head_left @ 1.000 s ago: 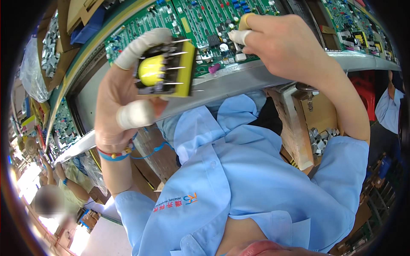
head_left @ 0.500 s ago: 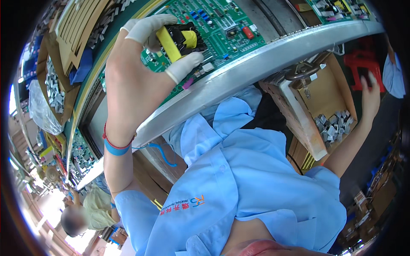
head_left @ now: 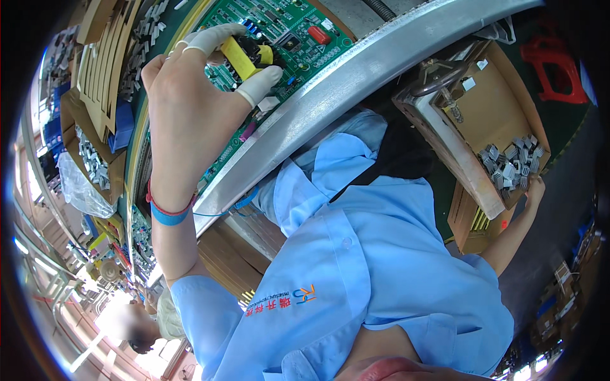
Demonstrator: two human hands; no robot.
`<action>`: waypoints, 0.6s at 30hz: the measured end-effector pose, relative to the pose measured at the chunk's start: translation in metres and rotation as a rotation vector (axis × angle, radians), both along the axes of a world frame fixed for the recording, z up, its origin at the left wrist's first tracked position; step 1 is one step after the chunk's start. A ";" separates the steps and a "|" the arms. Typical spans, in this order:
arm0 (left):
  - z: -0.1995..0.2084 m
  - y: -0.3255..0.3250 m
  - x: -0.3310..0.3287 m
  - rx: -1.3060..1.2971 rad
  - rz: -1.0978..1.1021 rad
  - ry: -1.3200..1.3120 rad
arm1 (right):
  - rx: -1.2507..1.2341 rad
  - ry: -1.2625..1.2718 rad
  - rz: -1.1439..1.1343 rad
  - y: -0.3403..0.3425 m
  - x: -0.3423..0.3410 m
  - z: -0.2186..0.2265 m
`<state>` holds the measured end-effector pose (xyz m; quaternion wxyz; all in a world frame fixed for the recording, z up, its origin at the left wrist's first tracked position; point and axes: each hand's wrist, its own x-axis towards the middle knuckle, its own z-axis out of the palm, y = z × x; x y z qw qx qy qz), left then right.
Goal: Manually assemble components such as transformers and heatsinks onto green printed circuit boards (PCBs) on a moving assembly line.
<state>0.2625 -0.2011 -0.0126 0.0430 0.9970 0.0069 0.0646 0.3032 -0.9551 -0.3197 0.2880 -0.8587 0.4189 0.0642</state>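
Observation:
My left hand (head_left: 197, 108), with white finger cots on several fingers and the thumb, is closed around a yellow and black transformer (head_left: 240, 58). The transformer is at the surface of a green circuit board (head_left: 305, 54); whether it is seated there is hidden. Out to the right, my right hand (head_left: 535, 190) is at the near right edge of a cardboard box (head_left: 508, 95), beside a heap of small silver metal pieces (head_left: 513, 162). That hand is small in view, and its grip cannot be made out. A blue band (head_left: 170, 216) with a cord circles my left wrist.
A curved metal rail (head_left: 356, 70) runs between my body and the board. Further left are slotted cardboard (head_left: 105, 70), more small metal parts and a clear plastic bag (head_left: 82, 187). A red stool (head_left: 553, 66) stands beyond the box. Another person (head_left: 143, 327) is at the lower left.
My right hand has come down from near the red stool to the box's edge. My left hand keeps its hold on the transformer. The whole view has shifted, with the board nearer the upper edge.

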 end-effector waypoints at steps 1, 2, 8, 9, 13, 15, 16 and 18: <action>0.001 -0.001 -0.001 0.035 -0.001 -0.007 | -0.141 0.138 0.130 0.010 0.007 0.012; 0.003 0.001 -0.004 0.033 0.001 -0.007 | -0.285 0.274 0.262 0.028 0.011 0.028; -0.002 0.001 -0.001 -0.033 -0.016 -0.007 | -0.777 0.244 0.425 0.117 0.020 0.106; -0.003 -0.001 0.000 -0.030 -0.025 -0.014 | -0.861 0.261 0.413 0.119 0.022 0.121; -0.006 -0.004 0.003 0.049 -0.049 -0.006 | -0.815 0.147 0.436 0.118 0.026 0.170; -0.009 0.000 0.004 0.048 -0.041 -0.004 | -0.825 0.100 0.467 0.109 0.028 0.168; -0.011 0.002 0.003 0.051 -0.029 -0.002 | -0.798 0.150 0.461 0.105 0.029 0.157; -0.014 0.001 0.002 0.068 -0.011 0.001 | -0.718 0.225 0.475 0.090 0.031 0.123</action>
